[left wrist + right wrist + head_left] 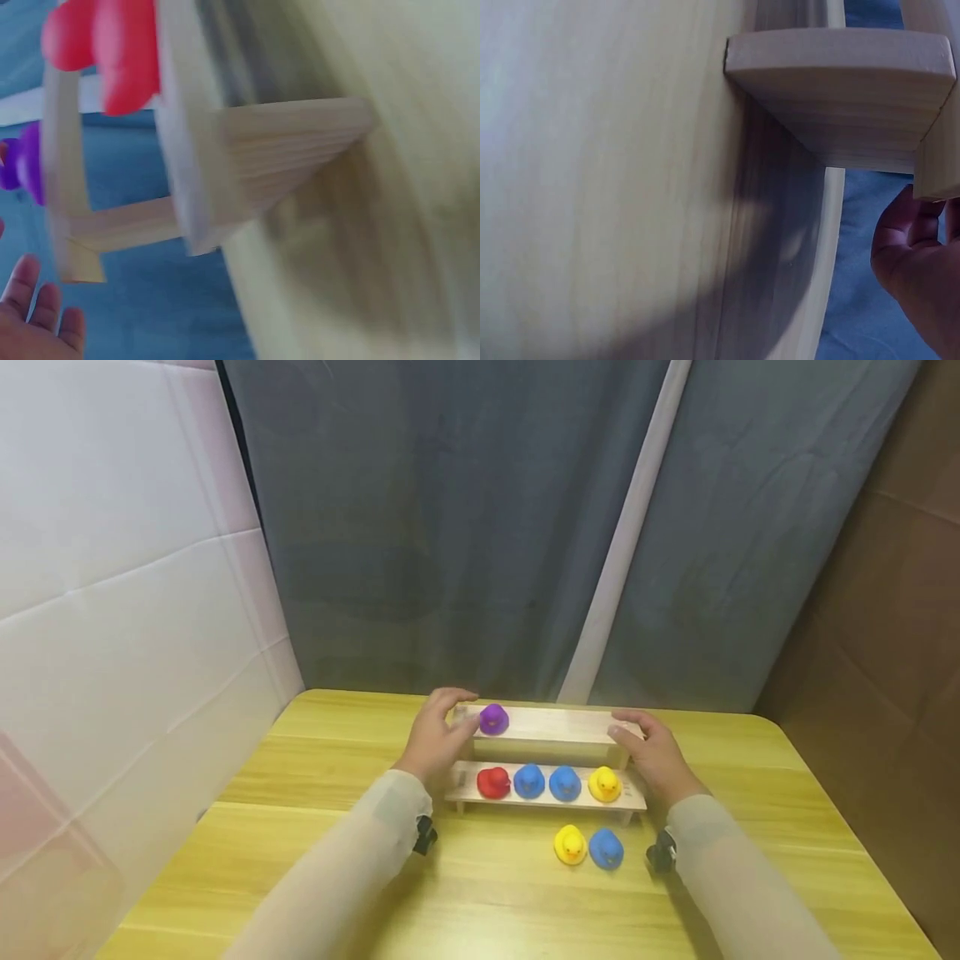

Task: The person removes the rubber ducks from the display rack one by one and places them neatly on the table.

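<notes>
A two-step wooden stand has an upper shelf [555, 724] and a lower shelf [468, 792]. On the upper shelf's left end sits a purple rubber duck [494, 719]. My left hand [437, 735] is around that end, thumb close beside the duck; its other fingers [46, 309] are loose and off the wood. At the upper shelf's right end, my right hand [658, 756] has thumb and index over the board, fingers [894, 225] loosely bent by its end. The lower shelf carries a red duck [492, 782], two blue ducks [528, 782] and a yellow duck [604, 784].
In front of the stand, a second yellow duck [570, 845] and another blue duck [606, 849] stand on the wooden table [495, 902]. A grey curtain [450, 527] hangs behind. White cloth [135, 568] borders the left side, brown cloth [892, 652] the right.
</notes>
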{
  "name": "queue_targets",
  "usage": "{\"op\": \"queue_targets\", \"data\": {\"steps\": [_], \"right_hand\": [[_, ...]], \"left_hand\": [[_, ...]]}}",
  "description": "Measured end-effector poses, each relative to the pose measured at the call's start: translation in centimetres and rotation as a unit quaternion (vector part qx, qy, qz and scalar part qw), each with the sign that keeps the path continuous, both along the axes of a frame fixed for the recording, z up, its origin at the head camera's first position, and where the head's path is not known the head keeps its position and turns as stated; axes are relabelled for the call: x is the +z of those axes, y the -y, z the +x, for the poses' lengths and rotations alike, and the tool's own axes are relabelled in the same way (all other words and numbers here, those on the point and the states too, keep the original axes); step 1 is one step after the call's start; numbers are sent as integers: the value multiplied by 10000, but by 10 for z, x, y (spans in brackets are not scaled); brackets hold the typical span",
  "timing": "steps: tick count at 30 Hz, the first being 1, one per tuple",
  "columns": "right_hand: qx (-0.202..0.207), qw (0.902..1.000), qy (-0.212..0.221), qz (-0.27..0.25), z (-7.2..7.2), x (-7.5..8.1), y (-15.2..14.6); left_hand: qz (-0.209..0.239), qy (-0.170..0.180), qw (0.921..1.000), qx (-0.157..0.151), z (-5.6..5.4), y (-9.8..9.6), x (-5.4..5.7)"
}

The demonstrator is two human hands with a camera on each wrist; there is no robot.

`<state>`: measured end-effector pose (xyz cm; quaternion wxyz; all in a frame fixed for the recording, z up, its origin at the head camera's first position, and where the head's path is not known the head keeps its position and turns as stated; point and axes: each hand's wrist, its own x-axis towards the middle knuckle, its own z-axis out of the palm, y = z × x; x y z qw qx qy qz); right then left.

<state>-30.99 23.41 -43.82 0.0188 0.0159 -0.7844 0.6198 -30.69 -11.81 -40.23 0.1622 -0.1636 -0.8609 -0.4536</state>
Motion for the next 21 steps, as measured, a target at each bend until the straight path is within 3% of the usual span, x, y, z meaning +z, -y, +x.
{"op": "queue_targets", "data": {"steps": [6,12,17,21], "right_hand": [[29,9999,127,-64,2,-3,2],[11,10000,38,-57,6,4,3],[83,9998,51,-174,15,19,9],[45,9999,30,-116,12,16,7]], "left_hand": [[-424,200,9989,-22,4,-4,13],[-626,306,9976,-3,3,-7,17],[-752,653,9949,133,2,-10,20],[-871,880,9921,192,1,-12,21]]}}
